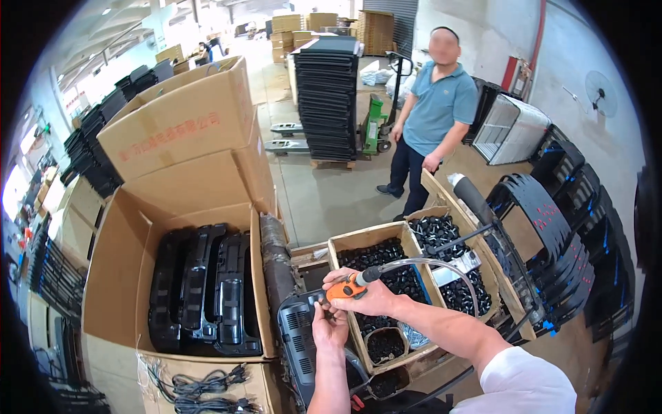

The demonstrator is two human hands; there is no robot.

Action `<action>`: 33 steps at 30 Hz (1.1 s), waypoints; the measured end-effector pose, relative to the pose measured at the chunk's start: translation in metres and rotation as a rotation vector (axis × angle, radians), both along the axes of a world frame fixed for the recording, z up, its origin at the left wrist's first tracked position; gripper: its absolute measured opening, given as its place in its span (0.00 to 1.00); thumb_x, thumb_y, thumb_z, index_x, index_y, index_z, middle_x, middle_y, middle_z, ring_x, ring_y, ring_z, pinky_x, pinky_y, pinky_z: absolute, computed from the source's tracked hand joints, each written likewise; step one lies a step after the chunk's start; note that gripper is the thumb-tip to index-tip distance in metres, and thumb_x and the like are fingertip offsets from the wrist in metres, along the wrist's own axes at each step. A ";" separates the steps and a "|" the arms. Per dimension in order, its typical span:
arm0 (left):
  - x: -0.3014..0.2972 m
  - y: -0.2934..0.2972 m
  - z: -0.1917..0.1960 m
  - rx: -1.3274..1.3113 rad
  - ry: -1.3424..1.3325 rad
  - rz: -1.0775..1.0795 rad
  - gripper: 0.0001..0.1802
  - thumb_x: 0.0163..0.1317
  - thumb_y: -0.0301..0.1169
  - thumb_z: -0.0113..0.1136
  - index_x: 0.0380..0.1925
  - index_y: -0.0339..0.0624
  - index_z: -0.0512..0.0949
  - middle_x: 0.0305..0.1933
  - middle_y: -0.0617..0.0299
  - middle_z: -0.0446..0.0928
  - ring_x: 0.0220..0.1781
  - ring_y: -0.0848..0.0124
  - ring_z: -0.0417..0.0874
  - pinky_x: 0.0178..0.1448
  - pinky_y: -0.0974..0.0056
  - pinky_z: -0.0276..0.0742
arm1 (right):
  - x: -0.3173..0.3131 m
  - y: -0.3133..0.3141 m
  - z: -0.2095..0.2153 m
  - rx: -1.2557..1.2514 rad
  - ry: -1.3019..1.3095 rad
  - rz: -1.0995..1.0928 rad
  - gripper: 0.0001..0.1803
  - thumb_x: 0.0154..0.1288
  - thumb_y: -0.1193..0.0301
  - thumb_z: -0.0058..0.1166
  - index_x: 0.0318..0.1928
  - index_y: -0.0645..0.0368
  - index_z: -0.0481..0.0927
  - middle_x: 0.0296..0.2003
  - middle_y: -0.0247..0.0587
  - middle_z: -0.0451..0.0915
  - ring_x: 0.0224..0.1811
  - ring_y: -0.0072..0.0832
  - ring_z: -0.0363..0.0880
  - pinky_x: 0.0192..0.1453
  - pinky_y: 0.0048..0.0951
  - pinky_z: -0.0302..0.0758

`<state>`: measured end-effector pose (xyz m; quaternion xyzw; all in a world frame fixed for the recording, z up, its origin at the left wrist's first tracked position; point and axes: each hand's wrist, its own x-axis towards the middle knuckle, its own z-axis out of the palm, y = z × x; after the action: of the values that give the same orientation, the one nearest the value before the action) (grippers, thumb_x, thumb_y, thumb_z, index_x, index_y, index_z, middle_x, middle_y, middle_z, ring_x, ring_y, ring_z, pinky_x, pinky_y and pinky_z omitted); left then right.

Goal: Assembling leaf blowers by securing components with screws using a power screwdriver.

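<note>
My right hand [367,298] is wrapped round an orange-and-black power screwdriver [350,286] with a clear hose trailing off to the right. Its tip points left, over a black plastic housing [299,339] with vent slots. Close below the tool, my left hand [330,327] has its fingers curled together at the housing's right edge. Whatever sits between those fingertips is too small to make out. The lower part of the housing is partly covered by my left forearm.
Left stands an open cardboard box [114,276] of glossy black housings [200,290], with black power cords [207,388] below. Right, a wooden bin [336,259] holds small black parts. Beyond it stands a person [441,103]; a pallet jack [376,124] and black stack [327,103] lie behind.
</note>
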<state>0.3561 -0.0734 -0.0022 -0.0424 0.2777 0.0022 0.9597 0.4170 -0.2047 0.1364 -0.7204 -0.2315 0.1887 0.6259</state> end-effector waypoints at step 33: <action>-0.060 0.013 0.018 0.539 -0.035 -0.169 0.10 0.80 0.34 0.56 0.48 0.40 0.79 0.34 0.68 0.78 0.28 0.78 0.77 0.29 0.72 0.74 | 0.048 0.099 -0.015 -0.316 -0.203 0.127 0.15 0.57 0.70 0.70 0.46 0.59 0.86 0.42 0.35 0.86 0.46 0.24 0.84 0.56 0.30 0.80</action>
<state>0.2964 -0.0599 0.0154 0.2374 0.2533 -0.0047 0.9378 0.4650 -0.1053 0.1216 -0.8089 -0.3061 0.1881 0.4654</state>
